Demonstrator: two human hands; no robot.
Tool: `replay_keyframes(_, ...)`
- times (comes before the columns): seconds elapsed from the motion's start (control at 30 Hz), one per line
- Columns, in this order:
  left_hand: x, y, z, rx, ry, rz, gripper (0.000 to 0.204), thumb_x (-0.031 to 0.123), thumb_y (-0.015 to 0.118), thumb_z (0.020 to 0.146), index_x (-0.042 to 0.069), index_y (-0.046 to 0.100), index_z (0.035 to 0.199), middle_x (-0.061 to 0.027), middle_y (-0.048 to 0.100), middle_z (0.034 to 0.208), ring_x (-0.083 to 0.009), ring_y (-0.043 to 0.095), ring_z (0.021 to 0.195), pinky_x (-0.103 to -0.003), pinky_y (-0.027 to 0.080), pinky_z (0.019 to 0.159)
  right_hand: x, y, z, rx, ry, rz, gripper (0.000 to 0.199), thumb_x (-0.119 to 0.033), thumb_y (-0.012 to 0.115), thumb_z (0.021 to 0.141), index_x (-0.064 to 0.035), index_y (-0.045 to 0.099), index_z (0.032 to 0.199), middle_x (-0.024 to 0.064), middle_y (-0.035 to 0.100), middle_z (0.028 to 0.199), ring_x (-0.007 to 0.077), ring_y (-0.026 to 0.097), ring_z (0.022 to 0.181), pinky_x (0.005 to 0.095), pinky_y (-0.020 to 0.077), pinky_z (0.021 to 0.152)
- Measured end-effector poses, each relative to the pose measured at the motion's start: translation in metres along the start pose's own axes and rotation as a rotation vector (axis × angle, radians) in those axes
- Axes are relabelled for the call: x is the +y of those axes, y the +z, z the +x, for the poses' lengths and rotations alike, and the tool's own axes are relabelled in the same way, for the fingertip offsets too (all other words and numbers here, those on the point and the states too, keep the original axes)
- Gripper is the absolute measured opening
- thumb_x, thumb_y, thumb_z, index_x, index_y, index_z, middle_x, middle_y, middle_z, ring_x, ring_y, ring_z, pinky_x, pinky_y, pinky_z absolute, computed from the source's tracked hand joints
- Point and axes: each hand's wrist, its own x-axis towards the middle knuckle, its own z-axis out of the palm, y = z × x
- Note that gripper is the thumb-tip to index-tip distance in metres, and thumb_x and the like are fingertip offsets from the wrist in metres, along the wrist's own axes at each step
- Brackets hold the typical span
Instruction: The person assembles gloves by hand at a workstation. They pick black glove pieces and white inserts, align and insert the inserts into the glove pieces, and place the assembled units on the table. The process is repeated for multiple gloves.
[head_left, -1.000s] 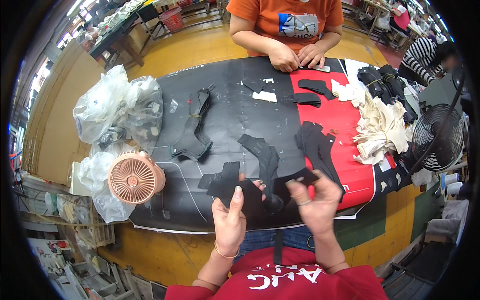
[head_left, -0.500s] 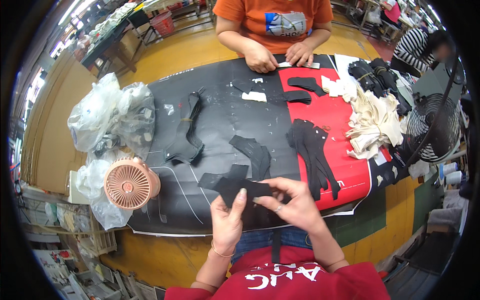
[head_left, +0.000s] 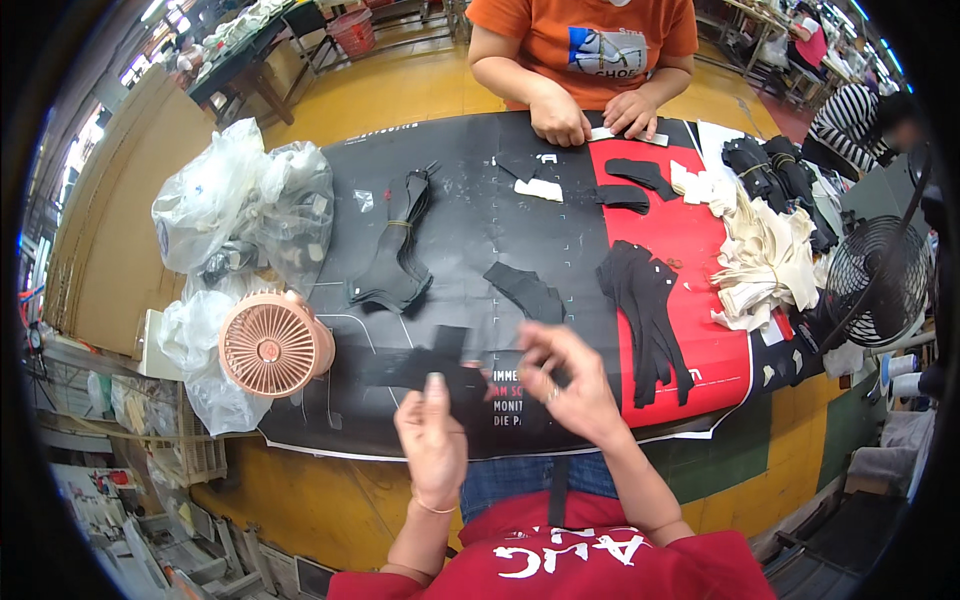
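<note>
Head view: the black cut pieces (head_left: 458, 380) are in my left hand (head_left: 430, 450), raised over the near edge of the worktop (head_left: 465, 215), left of my right hand (head_left: 578, 395). The left fingers are closed on them, thumb on top near the lower edge and fingertips showing at the right-hand edge. The right fingers are bent and parted, just beside the pieces; whether anything thin is pinched there I cannot tell, owing to blur.

Handling, by my assessment: light and thin, closer to cloth or soft lining than to board. The outer flaps stand out without much droop, suggesting a little body, yet I would expect them to bend readily. Breakage is not a concern; creasing and layers slipping out of line are. The number of layers is not discernible. The matt face suggests fair grip.

Recommended hold: flat pinch on the broad middle, thumb above and fingers below, with the free hand taking one edge or corner. The narrow flaps are poor holding points, being likely to fold.

Similar material noted: a loose black stack (head_left: 525, 290) ahead, a banded black bundle (head_left: 392, 250) to its left, and fanned black strips (head_left: 645, 310) to the right.
</note>
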Motion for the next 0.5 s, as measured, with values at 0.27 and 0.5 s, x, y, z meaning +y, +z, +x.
replay_keyframes(0.27,-0.024,0.020,-0.002,-0.073,-0.015,0.060,0.013,0.012,0.068,0.097,0.000,0.072,0.101,-0.0048,0.073,0.090,-0.0080,0.063,0.080,-0.022,0.050,0.068,-0.037,-0.006,-0.025,0.186,-0.104,-0.135,0.021,-0.009,0.083,0.079,0.0026,0.072,0.093,0.0077,0.067,0.079,0.0130,0.064,0.070,0.0253,0.0498,0.064)
replay_keyframes(0.5,-0.015,0.017,0.004,-0.114,-0.149,0.005,0.048,0.038,0.041,0.108,-0.004,0.055,0.126,-0.0208,0.065,0.117,-0.0286,0.067,0.105,-0.041,0.061,0.083,-0.042,-0.047,-0.035,0.230,0.186,0.346,0.014,0.002,0.074,0.086,0.0030,0.066,0.097,0.0076,0.069,0.080,0.0111,0.065,0.063,0.0238,0.0534,0.058)
